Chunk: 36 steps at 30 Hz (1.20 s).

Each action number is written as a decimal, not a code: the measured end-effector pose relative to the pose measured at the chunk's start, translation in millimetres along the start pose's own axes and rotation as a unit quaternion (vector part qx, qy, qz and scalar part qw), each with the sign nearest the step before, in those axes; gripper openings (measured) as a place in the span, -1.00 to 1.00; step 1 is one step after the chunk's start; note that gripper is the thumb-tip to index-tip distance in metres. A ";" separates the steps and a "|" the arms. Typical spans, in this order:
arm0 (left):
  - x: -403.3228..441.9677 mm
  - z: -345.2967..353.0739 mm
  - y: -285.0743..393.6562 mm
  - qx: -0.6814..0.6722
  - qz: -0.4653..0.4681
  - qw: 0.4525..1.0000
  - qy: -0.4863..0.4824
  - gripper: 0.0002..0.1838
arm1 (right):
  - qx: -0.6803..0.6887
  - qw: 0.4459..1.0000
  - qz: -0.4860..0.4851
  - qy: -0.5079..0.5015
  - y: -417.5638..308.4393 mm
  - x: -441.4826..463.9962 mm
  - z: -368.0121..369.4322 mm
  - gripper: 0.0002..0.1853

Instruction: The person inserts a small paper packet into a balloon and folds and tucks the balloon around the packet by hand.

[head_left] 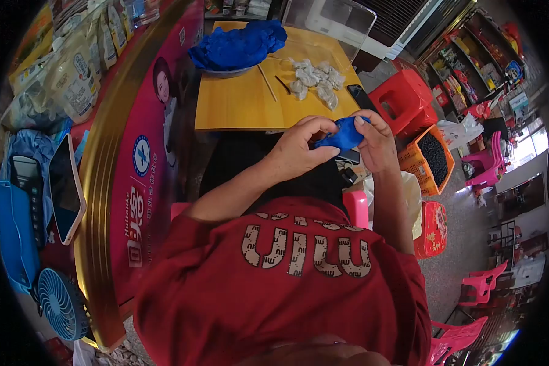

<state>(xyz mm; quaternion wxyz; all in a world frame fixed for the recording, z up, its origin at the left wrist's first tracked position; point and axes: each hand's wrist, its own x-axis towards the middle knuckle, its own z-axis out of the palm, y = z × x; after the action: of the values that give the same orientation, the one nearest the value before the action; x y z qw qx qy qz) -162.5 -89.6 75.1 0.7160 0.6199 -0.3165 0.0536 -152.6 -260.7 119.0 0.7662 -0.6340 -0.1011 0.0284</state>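
A small piece of crumpled blue material [346,135] is held between both hands, just off the near edge of the yellow table [226,110]. My left hand [303,145] pinches its left side with thumb and fingers. At its right side my right hand [377,140] grips it, the thumb on top. A heap of similar blue material [238,47] lies on a plate at the table's back left. Several pale translucent crumpled bundles [316,80] lie right of a thin stick [267,83] on the table.
Red stools [405,97] stand right of the table, with an orange basket [426,160] of dark pieces nearer. A dark phone [361,96] lies at the table's right edge. Along the left runs a gold-edged counter [100,201] bearing a tablet [66,189] and a blue fan [62,304].
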 end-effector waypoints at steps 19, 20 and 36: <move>-1.4 2.0 1.4 -0.033 -0.061 0.995 0.067 -0.70 | -0.018 0.998 -0.059 -0.005 2.7 -3.1 14.5 -0.89; -0.9 2.2 1.7 -0.034 -0.061 0.995 0.069 -0.70 | -0.009 0.998 -0.056 -0.004 2.7 -3.6 14.7 -0.89; -2.6 3.5 8.5 -0.064 -0.038 0.994 0.085 -0.60 | 0.069 0.995 -0.069 0.029 1.1 -2.6 23.9 -0.89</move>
<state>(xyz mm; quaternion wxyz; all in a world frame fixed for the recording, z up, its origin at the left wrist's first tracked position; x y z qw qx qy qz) -169.9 -90.1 81.2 0.7800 0.5774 -0.2340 0.0587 -159.6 -237.9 121.8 0.8106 -0.5719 -0.1202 -0.0364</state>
